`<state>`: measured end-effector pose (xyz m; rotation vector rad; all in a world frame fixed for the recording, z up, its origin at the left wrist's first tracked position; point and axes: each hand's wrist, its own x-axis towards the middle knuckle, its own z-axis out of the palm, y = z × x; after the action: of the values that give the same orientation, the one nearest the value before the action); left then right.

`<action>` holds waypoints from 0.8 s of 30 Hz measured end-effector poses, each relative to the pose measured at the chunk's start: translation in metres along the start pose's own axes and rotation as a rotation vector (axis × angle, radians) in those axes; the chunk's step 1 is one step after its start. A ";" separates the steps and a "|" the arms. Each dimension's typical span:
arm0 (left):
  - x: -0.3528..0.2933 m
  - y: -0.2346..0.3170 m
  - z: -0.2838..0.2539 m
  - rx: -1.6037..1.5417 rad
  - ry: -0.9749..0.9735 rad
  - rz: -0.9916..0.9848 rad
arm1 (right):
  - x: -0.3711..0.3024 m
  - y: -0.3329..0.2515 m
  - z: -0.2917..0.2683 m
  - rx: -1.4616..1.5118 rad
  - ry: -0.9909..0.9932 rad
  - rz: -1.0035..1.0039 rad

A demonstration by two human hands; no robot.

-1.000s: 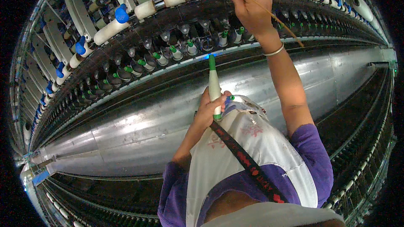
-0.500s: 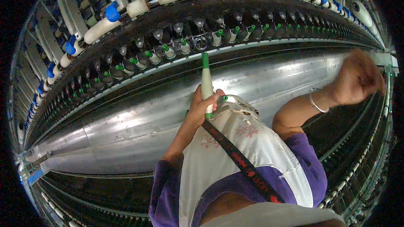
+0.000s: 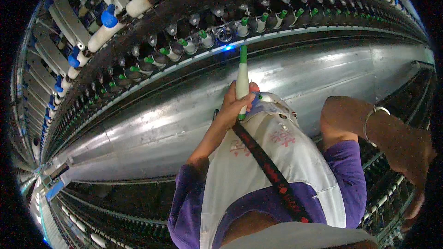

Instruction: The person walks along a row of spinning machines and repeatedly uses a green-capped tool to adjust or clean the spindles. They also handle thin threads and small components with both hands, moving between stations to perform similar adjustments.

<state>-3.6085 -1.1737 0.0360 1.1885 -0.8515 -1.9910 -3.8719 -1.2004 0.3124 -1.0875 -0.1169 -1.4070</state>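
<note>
My left hand (image 3: 229, 106) is wrapped round a spinning bobbin (image 3: 242, 80) of pale yarn on a green tube. The bobbin stands nearly upright in front of my apron, green tip toward the machine. Just right of it, a second green tube end (image 3: 260, 97) shows by the apron's pocket, with some blue beside it. Raised at the far right, close to the camera, is my right hand (image 3: 413, 157). It is bent at the wrist, its fingers dim and partly lost at the dark rim. I see nothing in it.
Ahead runs a spinning frame with a row of green-tipped bobbins (image 3: 206, 39). One ring (image 3: 224, 34) in the row has no bobbin. A blue light (image 3: 227, 47) glows on the rail (image 3: 272, 36). White roving rolls (image 3: 138, 4) hang above; a metal panel (image 3: 138, 124) slopes below.
My right hand has swung down and nearer at the right edge. My left hand keeps the bobbin. The view has shifted, and a blue light now shows on the rail.
</note>
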 end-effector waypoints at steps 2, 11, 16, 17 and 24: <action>0.000 -0.004 -0.003 -0.015 0.009 0.001 | -0.013 0.029 -0.048 -0.322 0.200 0.012; -0.004 -0.020 -0.015 -0.091 0.125 0.002 | -0.057 0.284 -0.249 -2.009 0.428 0.213; -0.004 -0.022 -0.016 -0.105 0.150 -0.012 | -0.030 0.272 -0.228 -2.405 -0.172 0.216; -0.004 -0.022 -0.017 -0.122 0.133 0.013 | -0.024 0.270 -0.224 -2.496 -0.315 0.286; 0.006 -0.015 -0.010 -0.063 0.057 0.019 | 0.023 0.271 -0.212 -2.338 -0.615 0.684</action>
<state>-3.6050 -1.1716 0.0177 1.1913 -0.7637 -1.9448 -3.7536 -1.4120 0.0669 -2.8430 1.6677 0.1262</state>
